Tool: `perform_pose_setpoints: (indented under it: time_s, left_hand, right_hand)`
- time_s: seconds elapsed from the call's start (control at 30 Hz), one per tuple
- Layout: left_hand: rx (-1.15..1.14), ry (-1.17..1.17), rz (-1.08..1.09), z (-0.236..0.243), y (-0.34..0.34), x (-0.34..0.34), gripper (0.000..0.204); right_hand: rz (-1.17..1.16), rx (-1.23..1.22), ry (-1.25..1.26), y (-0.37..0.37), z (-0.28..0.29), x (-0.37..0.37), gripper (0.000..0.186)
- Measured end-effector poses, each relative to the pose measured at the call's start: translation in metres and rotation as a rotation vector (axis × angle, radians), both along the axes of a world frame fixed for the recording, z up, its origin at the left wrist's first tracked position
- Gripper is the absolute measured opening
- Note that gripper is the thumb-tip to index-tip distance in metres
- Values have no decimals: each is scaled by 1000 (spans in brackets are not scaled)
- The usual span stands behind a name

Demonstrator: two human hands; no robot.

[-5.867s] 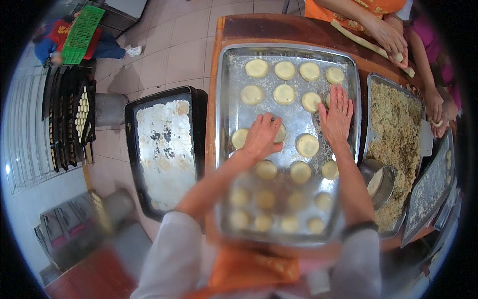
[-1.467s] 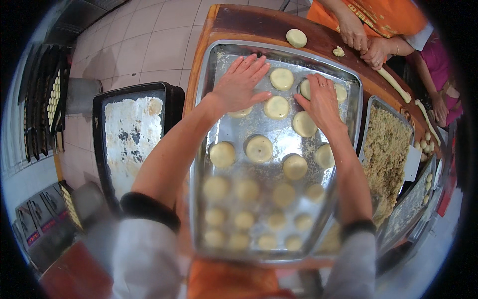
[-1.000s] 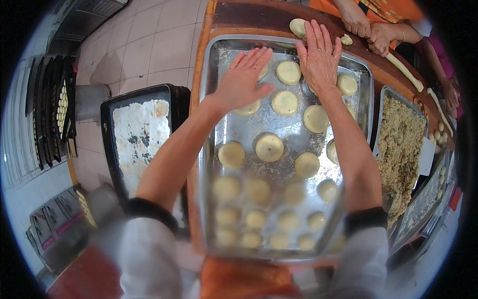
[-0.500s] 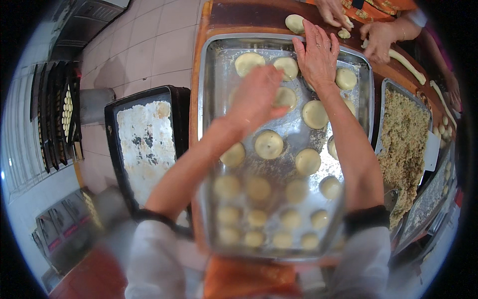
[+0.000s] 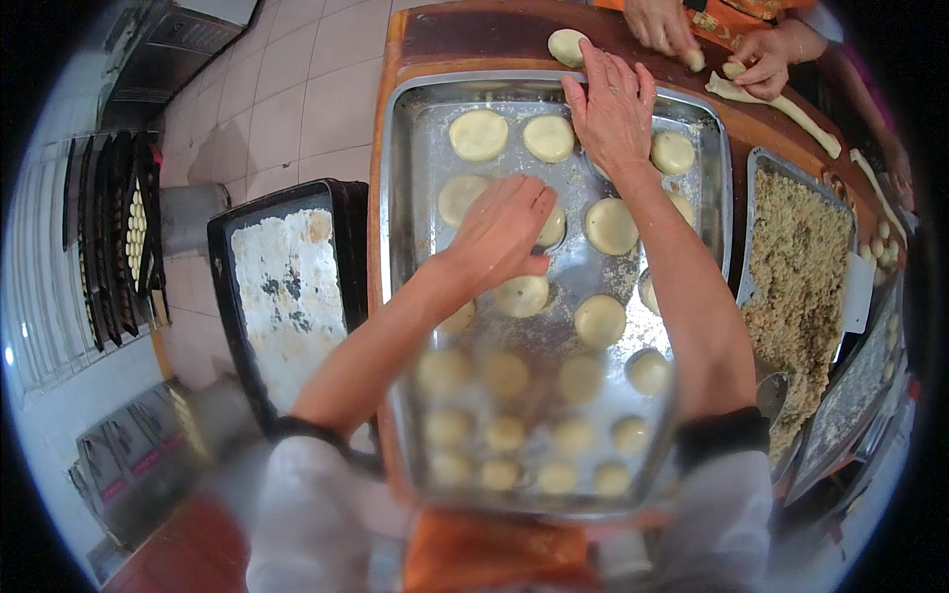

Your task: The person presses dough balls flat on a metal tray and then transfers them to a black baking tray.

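Observation:
A steel tray (image 5: 420,124) holds several pale round dough discs (image 5: 477,133). My left hand (image 5: 499,232) is over the middle of the tray, fingers curved and thumb apart, resting on or just above a disc (image 5: 551,225) that it partly covers. My right hand (image 5: 613,124) lies at the back rim with fingers extended, partly hiding a disc beneath it; its fingertips are beside a loose dough disc (image 5: 563,47) on the wooden table (image 5: 465,33). The lower part of the tray looks hazy.
A worn baking pan (image 5: 287,301) stands left. A tray of crumbly mixture (image 5: 791,277) lies right, with another tray (image 5: 840,405) beyond. A co-worker's hands (image 5: 761,64) work dough near long strips (image 5: 806,124) at the back. A rack of dark trays (image 5: 119,237) stands far left.
My left hand has come down from the tray's back to its middle, uncovering discs there. My right hand remains near the back rim. The co-worker's hands have drawn apart and now handle small dough pieces.

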State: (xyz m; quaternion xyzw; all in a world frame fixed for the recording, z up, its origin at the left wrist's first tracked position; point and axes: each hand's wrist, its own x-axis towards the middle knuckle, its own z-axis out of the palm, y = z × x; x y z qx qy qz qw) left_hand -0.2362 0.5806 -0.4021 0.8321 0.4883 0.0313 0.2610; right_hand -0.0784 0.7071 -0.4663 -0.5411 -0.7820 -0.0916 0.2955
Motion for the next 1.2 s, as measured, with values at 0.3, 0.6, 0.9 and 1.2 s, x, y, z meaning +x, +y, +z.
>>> perform_pose_setpoints:
  time_s: [0.3, 0.6, 0.9, 1.2]
  left_hand:
    - [400, -123, -48, -35, -3, 27, 86]
    - [349, -37, -47, -38, -7, 23, 84]
    - [342, 1, -14, -39, -9, 33, 82]
    - [327, 8, -4, -37, -6, 34, 83]
  right_hand:
    - [61, -56, 132, 2, 3, -1, 50]
    - [224, -798, 66, -15, 76, 44, 54]
    - [292, -593, -85, -44, 67, 59, 60]
    - [126, -402, -202, -37, 46, 106, 59]
